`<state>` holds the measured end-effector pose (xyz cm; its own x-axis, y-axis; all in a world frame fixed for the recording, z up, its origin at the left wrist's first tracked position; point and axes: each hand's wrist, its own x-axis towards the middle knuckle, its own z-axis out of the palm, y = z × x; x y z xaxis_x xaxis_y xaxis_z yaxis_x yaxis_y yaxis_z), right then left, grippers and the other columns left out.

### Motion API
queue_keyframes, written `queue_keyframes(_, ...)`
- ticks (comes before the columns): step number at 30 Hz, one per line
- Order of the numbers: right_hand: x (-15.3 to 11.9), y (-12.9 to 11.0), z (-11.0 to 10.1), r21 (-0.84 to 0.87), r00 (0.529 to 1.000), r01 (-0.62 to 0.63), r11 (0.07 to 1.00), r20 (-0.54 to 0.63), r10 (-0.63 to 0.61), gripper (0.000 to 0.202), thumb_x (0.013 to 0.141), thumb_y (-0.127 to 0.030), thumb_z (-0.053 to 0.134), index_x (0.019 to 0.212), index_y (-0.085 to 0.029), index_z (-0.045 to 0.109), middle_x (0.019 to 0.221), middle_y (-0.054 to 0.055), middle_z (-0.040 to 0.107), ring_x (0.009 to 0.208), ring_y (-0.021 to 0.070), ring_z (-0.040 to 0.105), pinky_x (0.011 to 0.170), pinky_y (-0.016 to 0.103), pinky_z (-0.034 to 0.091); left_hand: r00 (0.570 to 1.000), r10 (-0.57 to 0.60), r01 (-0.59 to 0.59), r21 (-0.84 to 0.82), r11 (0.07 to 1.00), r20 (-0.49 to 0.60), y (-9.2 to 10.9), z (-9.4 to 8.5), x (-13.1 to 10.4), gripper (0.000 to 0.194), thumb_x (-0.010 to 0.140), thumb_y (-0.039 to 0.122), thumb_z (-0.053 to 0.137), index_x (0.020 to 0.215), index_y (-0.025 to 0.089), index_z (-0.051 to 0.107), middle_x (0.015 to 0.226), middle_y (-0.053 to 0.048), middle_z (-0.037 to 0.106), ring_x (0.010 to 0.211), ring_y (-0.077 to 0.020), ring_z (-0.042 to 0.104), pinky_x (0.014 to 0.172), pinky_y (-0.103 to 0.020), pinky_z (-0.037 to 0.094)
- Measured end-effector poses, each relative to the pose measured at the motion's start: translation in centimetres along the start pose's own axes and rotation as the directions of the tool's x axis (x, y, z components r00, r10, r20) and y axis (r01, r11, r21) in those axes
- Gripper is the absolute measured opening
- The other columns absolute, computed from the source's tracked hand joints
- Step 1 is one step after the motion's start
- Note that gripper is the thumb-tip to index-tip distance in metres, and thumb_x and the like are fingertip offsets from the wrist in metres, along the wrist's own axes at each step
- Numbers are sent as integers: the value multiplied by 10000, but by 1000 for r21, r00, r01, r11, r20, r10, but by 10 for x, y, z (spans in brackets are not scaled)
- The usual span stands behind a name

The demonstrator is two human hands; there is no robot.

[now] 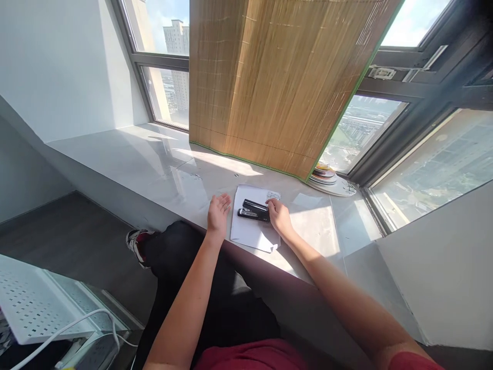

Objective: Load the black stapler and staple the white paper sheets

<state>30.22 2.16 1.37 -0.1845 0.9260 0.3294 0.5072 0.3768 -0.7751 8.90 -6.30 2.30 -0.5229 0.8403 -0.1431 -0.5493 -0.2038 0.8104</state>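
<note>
A black stapler [252, 211] lies on white sheets of paper [250, 237], its two long parts spread apart toward the left. At its right end is my right hand [279, 216], fingers bent and closed on the stapler; the exact grip is partly hidden. My left hand [219, 213] is beside the left edge of the paper, palm turned up and fingers stretched out, holding nothing. A small grey patterned patch [273, 196] shows at the paper's upper right corner, just above my right fingers. The paper's lower right corner is creased.
The paper rests on a glossy pale window ledge [154, 169]. A bamboo blind [269, 82] hangs behind it. Stacked plates [333, 185] stand at the back right by the window frame. Lower left is a white perforated shelf [42, 298] with a white cable [77, 321].
</note>
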Motion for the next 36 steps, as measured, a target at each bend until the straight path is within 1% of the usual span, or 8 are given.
queue_keyframes(2,0,2,0,-33,1000,10,999,8,-10,392,987,-505,371,926,-245,659,827,79,702,848,277,635,832,406,478,998,-61,60,-51,997,-23,3,0,0,507,1111,549,381,1192,187,727,1452,-184,706,1426,-280,655,1259,-438,459)
queue_keyframes(4,-1,2,1,-43,1000,12,999,24,-11,368,986,-475,357,914,-250,639,827,76,700,820,269,626,806,398,464,997,-62,60,-53,997,-36,3,-1,-1,471,1111,522,396,1179,190,723,1461,-182,705,1429,-277,656,1270,-433,452)
queue_keyframes(10,-4,0,5,-43,998,6,999,70,-3,345,989,-470,346,880,-265,603,748,41,643,741,250,585,728,374,437,986,117,-116,12,993,-115,-5,-4,1,395,1097,471,481,1180,182,737,1466,-173,705,1440,-271,644,1298,-438,408)
queue_keyframes(12,-5,-1,6,-43,997,11,999,78,-7,343,991,-492,358,865,-270,588,738,30,632,738,241,579,721,361,434,983,131,-131,12,991,-126,-6,-6,3,380,1082,479,512,1158,189,745,1444,-169,716,1433,-278,650,1292,-450,411)
queue_keyframes(18,-8,-6,3,-63,996,10,998,86,-5,369,1006,-532,370,847,-273,578,708,20,607,705,234,557,704,356,413,989,77,-81,-22,997,-123,-4,-10,7,354,1064,458,515,1137,189,733,1405,-172,726,1372,-272,684,1246,-447,454)
queue_keyframes(24,-10,-7,1,-64,995,5,998,97,1,360,1024,-510,388,834,-279,588,704,25,607,681,241,550,695,372,420,990,71,-73,-12,997,-123,-2,-11,6,314,1077,403,482,1076,191,714,1324,-152,740,1192,-225,740,1186,-424,506)
queue_keyframes(28,-9,-6,2,-46,994,-2,999,109,7,355,1026,-510,391,843,-278,588,648,6,551,651,235,512,672,375,414,991,79,-80,-9,997,-112,-3,-12,6,306,1061,431,525,1075,194,719,1323,-156,731,1233,-240,726,1191,-438,501)
queue_keyframes(36,-8,-4,2,2,993,5,1000,115,-5,344,1011,-519,403,837,-282,582,669,9,524,689,244,506,696,382,407,993,85,-85,-3,996,-83,-2,-14,6,298,1050,438,539,1041,193,708,1299,-158,737,1252,-254,723,1189,-451,502)
